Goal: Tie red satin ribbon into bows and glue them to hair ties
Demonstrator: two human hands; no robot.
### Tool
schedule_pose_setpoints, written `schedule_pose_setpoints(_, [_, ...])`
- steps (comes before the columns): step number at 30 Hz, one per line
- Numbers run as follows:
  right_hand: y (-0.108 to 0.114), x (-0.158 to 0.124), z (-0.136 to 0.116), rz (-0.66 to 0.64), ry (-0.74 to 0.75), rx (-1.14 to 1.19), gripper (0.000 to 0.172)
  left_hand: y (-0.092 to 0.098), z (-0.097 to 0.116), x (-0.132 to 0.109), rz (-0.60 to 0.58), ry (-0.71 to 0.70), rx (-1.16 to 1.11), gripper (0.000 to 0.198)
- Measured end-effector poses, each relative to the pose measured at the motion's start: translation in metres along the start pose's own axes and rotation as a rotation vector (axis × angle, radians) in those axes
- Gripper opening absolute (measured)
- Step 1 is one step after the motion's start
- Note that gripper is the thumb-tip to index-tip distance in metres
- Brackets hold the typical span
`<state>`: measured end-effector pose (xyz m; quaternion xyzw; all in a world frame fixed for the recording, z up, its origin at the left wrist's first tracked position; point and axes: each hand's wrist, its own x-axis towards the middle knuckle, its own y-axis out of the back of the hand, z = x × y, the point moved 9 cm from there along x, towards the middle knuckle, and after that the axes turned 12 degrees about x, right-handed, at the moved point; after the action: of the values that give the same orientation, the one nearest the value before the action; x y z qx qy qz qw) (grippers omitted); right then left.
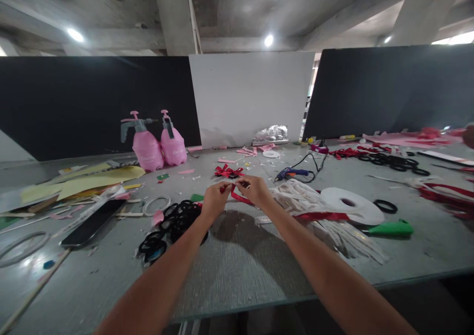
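My left hand (217,197) and my right hand (254,189) meet near the middle of the table, fingers pinched on a red ribbon (240,197). A loop of the ribbon hangs between them. Just beyond my fingers lies a small pile of red ribbon bows (228,171). Beside my left forearm is a heap of black hair ties (181,221). To the right of my right hand sit a bundle of white strips (296,197) and a white ribbon roll (351,205), with a length of red ribbon across the strips.
A blue glue gun (296,172) with a cord lies behind the strips. A green-handled tool (390,228) is at right. Two pink spray bottles (148,150) stand at back left, near yellow paper (99,181). A black phone (94,222) lies at left. Scraps dot the grey table (237,280).
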<state>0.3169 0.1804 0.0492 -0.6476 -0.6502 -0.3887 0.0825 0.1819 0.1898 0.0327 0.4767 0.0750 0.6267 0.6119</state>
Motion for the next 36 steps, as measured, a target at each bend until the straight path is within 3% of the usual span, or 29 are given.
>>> schedule_pose_setpoints(14, [-0.009, -0.004, -0.01, -0.076, 0.052, -0.193, 0.01, -0.003, 0.006, -0.005, -0.036, -0.021, 0.097, 0.022])
schedule_pose_setpoints(20, [-0.006, -0.006, -0.02, 0.005, 0.082, -0.298, 0.004, -0.004, 0.01, -0.006, -0.041, -0.024, 0.066, 0.023])
schedule_pose_setpoints(24, [0.017, -0.001, -0.014, 0.087, 0.067, -0.266, 0.001, 0.002, 0.006, -0.003, -0.007, -0.008, 0.024, 0.022])
schedule_pose_setpoints(28, [0.044, 0.001, 0.008, 0.184, -0.046, -0.151, 0.011, 0.013, -0.002, 0.002, 0.083, 0.038, -0.115, 0.023])
schedule_pose_setpoints(30, [0.037, 0.0, 0.021, 0.138, -0.14, -0.029, 0.021, 0.013, -0.008, 0.004, 0.109, 0.082, -0.225, 0.023])
schedule_pose_setpoints(34, [-0.019, -0.008, 0.036, -0.154, -0.385, 0.35, 0.034, 0.0, -0.022, 0.004, 0.081, 0.226, -0.466, 0.027])
schedule_pose_setpoints(36, [-0.037, -0.012, 0.034, -0.204, -0.469, 0.571, 0.033, -0.006, -0.023, 0.003, 0.059, 0.253, -0.551, 0.027])
